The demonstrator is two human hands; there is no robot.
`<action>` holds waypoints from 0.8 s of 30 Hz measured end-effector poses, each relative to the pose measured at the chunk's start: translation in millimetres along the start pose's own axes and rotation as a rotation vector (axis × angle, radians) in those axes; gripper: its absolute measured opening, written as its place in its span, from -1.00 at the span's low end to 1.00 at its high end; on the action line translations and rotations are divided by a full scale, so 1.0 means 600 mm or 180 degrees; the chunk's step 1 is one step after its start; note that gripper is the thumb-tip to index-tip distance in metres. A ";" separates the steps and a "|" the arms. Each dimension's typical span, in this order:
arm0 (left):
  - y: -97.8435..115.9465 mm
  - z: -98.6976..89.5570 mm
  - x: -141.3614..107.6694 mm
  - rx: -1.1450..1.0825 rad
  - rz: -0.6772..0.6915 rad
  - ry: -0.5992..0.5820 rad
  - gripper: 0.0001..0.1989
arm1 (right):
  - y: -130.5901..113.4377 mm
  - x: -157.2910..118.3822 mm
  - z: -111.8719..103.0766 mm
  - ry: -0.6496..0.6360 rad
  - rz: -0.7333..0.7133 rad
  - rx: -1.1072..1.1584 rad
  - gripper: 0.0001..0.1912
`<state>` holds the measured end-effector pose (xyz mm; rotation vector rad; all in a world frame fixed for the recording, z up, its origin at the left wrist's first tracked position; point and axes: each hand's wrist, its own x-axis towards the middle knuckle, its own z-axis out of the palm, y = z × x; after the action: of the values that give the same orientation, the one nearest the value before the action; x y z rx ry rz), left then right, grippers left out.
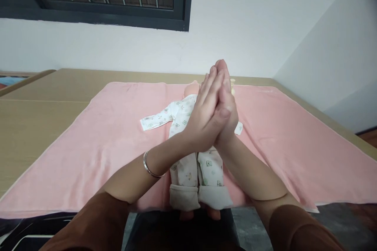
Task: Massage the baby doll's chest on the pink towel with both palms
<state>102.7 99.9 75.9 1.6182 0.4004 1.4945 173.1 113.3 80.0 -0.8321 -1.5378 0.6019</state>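
Note:
My left hand (200, 123) and my right hand (231, 119) are pressed palm to palm, fingers stretched out and pointing up and away. Neither grips an object; the left thumb lies across the right hand. Beneath them, a baby-sized figure in a white printed outfit (181, 119) lies on a pink blanket (126, 141). One sleeve reaches out to the left; only the other cuff shows at right. Its trouser legs (210, 168) have turned-up cuffs, with bare feet (186, 215) hanging over the front edge. My hands hide the head, so I cannot tell if it is a doll.
The blanket covers much of a wooden table (70, 86) and drapes at the front edge. A white wall (235, 27) and a dark-framed barred window (179, 11) stand behind. Something pale yellow (233, 85) shows beside my fingers. A dark shiny object (32, 229) is at lower left.

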 end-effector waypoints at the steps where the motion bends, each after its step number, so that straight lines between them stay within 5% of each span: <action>1: -0.013 -0.007 0.005 -0.0041 0.0010 0.0020 -0.58 | 0.004 0.003 -0.006 0.0099 -0.0090 -0.0226 -0.29; 5: -0.102 -0.057 0.033 0.0497 -0.0159 0.0254 -0.59 | 0.054 0.040 -0.032 0.0080 0.0059 -0.1545 -0.38; 8: -0.180 -0.115 0.051 0.1927 -0.0029 0.0323 -0.48 | 0.111 0.061 -0.024 -0.0472 0.0448 -0.2209 -0.50; 12: -0.249 -0.181 0.052 0.3262 -0.0400 0.0333 -0.51 | 0.176 0.055 0.015 -0.1391 0.0273 -0.2529 -0.53; 16: -0.279 -0.203 0.032 0.3500 -0.0636 0.0039 -0.54 | 0.222 0.061 0.015 -0.1674 0.0396 -0.2812 -0.50; 21: -0.292 -0.205 0.018 0.3613 -0.0601 0.0022 -0.55 | 0.250 0.076 -0.011 -0.1250 0.1395 -0.3085 -0.35; 24: -0.293 -0.203 0.015 0.3839 -0.0507 -0.0082 -0.57 | 0.244 0.058 0.004 -0.1092 0.1241 -0.3423 -0.33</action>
<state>47.6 251.9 -64.3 2.3832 1.5836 1.1092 194.3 230.0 -13.0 -1.9467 -2.0328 0.1351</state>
